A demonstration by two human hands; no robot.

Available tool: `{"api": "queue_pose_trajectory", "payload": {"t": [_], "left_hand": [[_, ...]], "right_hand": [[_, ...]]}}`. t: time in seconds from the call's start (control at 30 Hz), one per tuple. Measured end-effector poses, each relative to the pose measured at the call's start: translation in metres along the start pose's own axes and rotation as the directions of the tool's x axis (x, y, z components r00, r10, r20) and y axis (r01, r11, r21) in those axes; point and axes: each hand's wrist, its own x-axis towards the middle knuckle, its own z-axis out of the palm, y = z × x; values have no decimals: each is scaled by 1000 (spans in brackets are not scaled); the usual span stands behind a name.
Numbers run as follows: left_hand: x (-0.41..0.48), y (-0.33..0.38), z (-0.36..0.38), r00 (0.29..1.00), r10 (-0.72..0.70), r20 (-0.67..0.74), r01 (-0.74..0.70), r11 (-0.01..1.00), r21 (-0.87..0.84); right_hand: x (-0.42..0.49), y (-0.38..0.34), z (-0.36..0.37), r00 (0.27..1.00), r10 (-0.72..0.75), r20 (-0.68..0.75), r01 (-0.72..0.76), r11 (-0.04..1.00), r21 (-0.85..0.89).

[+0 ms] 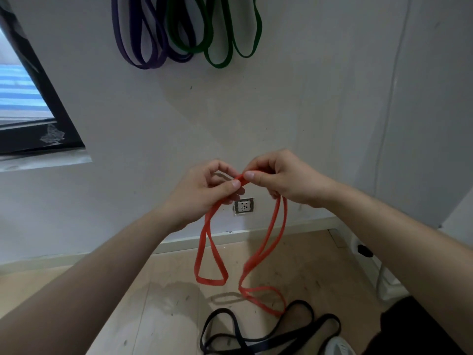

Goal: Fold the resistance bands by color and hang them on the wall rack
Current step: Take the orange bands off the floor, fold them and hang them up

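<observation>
I hold a red resistance band [204, 249] in front of the wall. My left hand [204, 190] pinches its top between thumb and fingers, and my right hand [279, 178] pinches it right beside. Two red loops hang down from my hands; the right one trails onto the floor. Purple bands [143, 39] and green bands [225, 34] hang folded on the wall above; the rack itself is out of view. A black band [268, 336] lies loose on the floor below.
A wall socket [244, 206] sits just behind my hands. A dark-framed window [33, 111] is at the left. A white cable [394, 85] runs down the wall at the right. The floor [158, 303] is light wood.
</observation>
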Motion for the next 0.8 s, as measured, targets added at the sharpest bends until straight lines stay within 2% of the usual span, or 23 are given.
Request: {"api": "queue_pose_trajectory", "payload": {"t": [0.13,0.33,0.43,0.6,0.7,0.8], "left_hand": [[-1,-3,1,993,114,-35,-105,977,186],[2,-6,1,941,326,-91,-257,863,434],[4,-5,1,974,208,-94,-161,918,362],[2,-14,-9,997,17,81,-34,976,214],[1,-18,-6,998,-17,64,2,972,234],[1,-17,5,1000,19,24,-24,968,250]], "right_hand": [[-1,1,1,998,43,-37,-43,999,-6],[-1,2,5,990,136,-22,-129,972,199],[-1,3,3,984,175,-25,-161,947,279],[-4,8,-8,977,210,-27,-184,904,385],[-5,9,-9,977,212,-25,-183,893,412],[-6,9,-8,979,203,6,-183,873,452]]}}
